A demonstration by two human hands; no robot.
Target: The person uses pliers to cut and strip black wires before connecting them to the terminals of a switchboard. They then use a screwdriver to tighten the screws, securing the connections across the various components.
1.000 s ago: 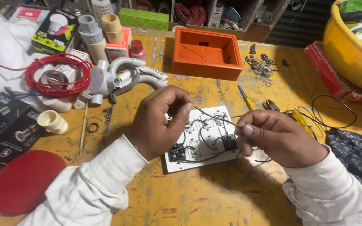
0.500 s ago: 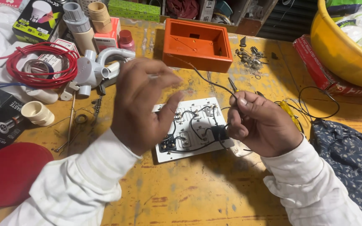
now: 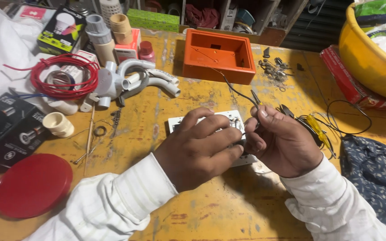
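A white switch plate (image 3: 179, 122) with wiring on its back lies on the worn yellow table (image 3: 211, 209). My left hand (image 3: 199, 149) rests over the plate, fingers curled down onto its wired middle. My right hand (image 3: 282, 143) sits at the plate's right edge and pinches a thin black wire (image 3: 233, 89) between thumb and fingers. That wire runs up toward the orange box (image 3: 217, 56). Most of the plate is hidden under both hands.
A red wire coil (image 3: 61, 76), grey pipe fittings (image 3: 130, 80), cartons and a red lid (image 3: 32, 185) fill the left. Loose screws (image 3: 275, 67) lie beside the orange box. A yellow basin (image 3: 371, 58) and dark patterned cloth (image 3: 376, 174) sit right, with a yellow-handled tool (image 3: 316, 127).
My left hand has come down from a raised position onto the plate. My right hand has shifted slightly, keeping hold of the black wire. The view moved a little closer.
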